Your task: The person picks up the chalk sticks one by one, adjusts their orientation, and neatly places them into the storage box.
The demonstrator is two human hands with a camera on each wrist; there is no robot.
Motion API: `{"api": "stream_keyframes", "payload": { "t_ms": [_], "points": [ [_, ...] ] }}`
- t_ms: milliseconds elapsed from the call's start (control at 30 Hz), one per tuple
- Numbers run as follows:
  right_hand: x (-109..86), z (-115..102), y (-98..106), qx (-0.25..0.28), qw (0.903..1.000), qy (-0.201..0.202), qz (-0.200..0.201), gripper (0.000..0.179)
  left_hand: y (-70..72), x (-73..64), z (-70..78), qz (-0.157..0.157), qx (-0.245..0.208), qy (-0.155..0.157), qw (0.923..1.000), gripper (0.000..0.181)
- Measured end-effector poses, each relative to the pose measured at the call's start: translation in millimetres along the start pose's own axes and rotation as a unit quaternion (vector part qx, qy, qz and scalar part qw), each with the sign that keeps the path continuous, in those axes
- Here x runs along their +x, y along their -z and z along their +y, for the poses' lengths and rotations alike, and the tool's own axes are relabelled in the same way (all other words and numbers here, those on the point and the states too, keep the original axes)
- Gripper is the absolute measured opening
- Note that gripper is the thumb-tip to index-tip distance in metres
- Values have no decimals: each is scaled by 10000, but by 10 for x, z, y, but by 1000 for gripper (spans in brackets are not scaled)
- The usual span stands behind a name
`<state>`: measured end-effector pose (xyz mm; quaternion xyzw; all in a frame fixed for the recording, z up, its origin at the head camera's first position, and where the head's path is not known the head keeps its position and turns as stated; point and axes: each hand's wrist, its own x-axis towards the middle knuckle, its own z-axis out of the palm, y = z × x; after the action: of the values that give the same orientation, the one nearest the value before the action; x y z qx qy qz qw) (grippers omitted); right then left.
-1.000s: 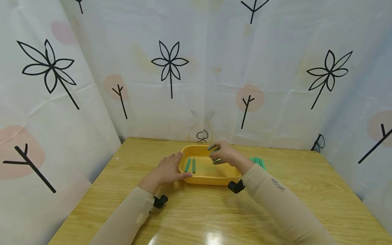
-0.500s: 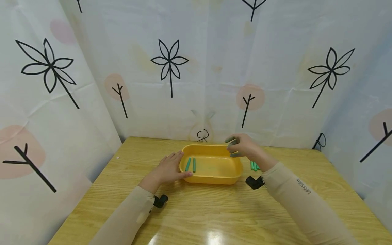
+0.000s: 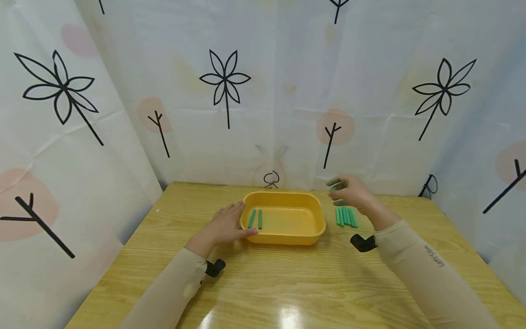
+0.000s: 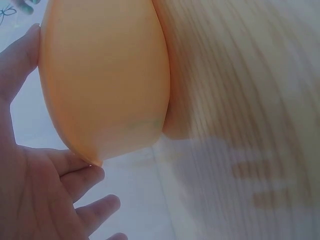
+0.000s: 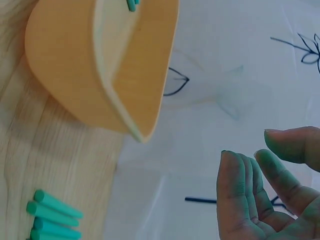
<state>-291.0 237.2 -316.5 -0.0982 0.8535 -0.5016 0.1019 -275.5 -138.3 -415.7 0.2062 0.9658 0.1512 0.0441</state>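
Observation:
A yellow plastic tray (image 3: 283, 239) stands on the wooden table, with two green chalk-like sticks (image 3: 251, 219) lying at its left end. My left hand (image 3: 223, 227) rests on the tray's left end, thumb at the near rim and fingertips along the left rim; the left wrist view shows the fingers fairly straight against the tray wall. To the right of the tray, several more green sticks (image 3: 346, 217) lie side by side. My right hand (image 3: 353, 194) hovers over their far side, holding nothing. Its fingers (image 5: 235, 195) are loosely bent and look green-stained in the right wrist view.
Behind the table hangs a pale cloth (image 3: 279, 91) printed with leaves and twigs, with more cloth at both sides. Some dark wire (image 3: 427, 186) sits at the table's far right corner. A small black wrist camera (image 3: 363, 243) is strapped to the right wrist.
My right hand has moved rightward from above the tray to beside the green sticks on the table, with no stick in it. The left hand has stayed on the tray's left end.

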Motion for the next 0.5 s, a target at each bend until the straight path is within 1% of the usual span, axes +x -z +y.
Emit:
{"api": "stream_keyframes", "payload": {
  "t_ms": [233,367,500],
  "points": [
    [-50,156,177,173,9997,-18,151,47,42,-22,21,30,-73,3,10000,107],
    [-69,257,250,196,9995,-124,196,49,40,-20,34,22,-70,-7,10000,106],
    [-78,375,312,177,9995,-135,212,49,31,-9,32,8,-47,-19,10000,106]
  ]
}}
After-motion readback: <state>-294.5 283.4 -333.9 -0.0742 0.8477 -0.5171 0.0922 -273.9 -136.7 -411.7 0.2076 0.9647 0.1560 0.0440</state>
